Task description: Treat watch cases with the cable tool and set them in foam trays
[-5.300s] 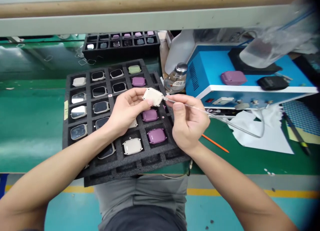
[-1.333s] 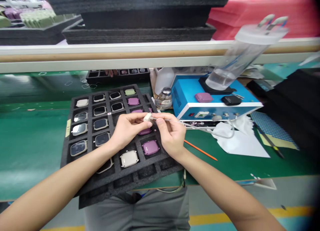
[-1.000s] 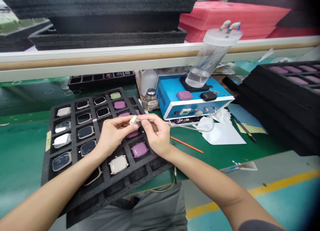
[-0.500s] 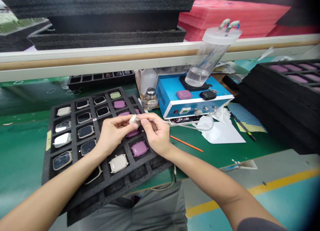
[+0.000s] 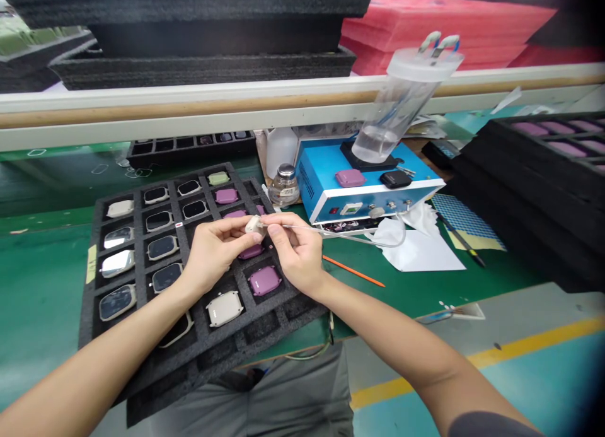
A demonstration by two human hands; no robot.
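Over the tray, my left hand (image 5: 215,251) pinches a small beige watch case (image 5: 254,224) tilted on its edge. My right hand (image 5: 299,251) is closed on a thin clear tube (image 5: 343,235), its tip at the side of the case; whether the tip touches cannot be made out. The tube loops back to the front of a blue control box (image 5: 321,188). Beneath my hands lies a black foam tray (image 5: 142,248) with watch cases in its compartments, among them a purple case (image 5: 265,280) and a beige case (image 5: 225,309).
On the box stand a tilted clear cylinder (image 5: 378,140) with liquid, a purple case (image 5: 350,178) and a black case (image 5: 395,179). A glass bottle (image 5: 284,186) is left of it. An orange stick (image 5: 354,271) and white paper (image 5: 420,251) lie right. Black foam stacks (image 5: 501,216) rise at far right.
The view has shifted very slightly. Both hands keep the same hold on the watch case and the tube, with no clear movement between them.
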